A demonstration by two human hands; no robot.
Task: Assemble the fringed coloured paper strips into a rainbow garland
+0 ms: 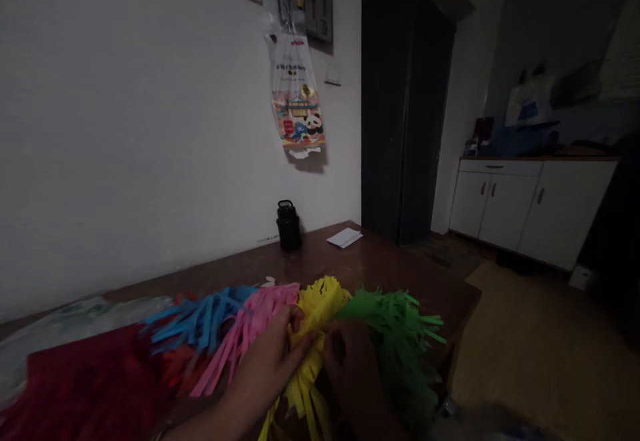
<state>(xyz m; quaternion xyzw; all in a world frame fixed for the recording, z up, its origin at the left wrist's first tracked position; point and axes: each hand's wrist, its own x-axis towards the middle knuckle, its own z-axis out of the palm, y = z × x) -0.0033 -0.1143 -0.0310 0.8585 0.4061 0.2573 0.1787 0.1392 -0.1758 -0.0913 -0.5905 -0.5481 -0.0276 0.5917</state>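
A yellow fringed tissue-paper tassel (325, 301) lies across the table with its strips spread at both ends. My left hand (275, 354) is closed on the left side of its middle, thumb pointing inward over the paper. From the right, my right hand (353, 358), in shadow, has its fingers curled at the yellow paper's middle; its fingertips are partly hidden. To the left lie a pink fringed tassel (270, 300), partly under my left wrist, and a blue one (205, 321). A green fringed tassel (395, 321) sits just right of my right hand.
Dark red fringed paper (85, 381) and a clear plastic bag (85, 314) cover the table's left end. Farther back on the brown table (400, 271) stand a black bottle (289, 226) and folded white paper (345, 237). A printed bag (299, 94) hangs on the wall.
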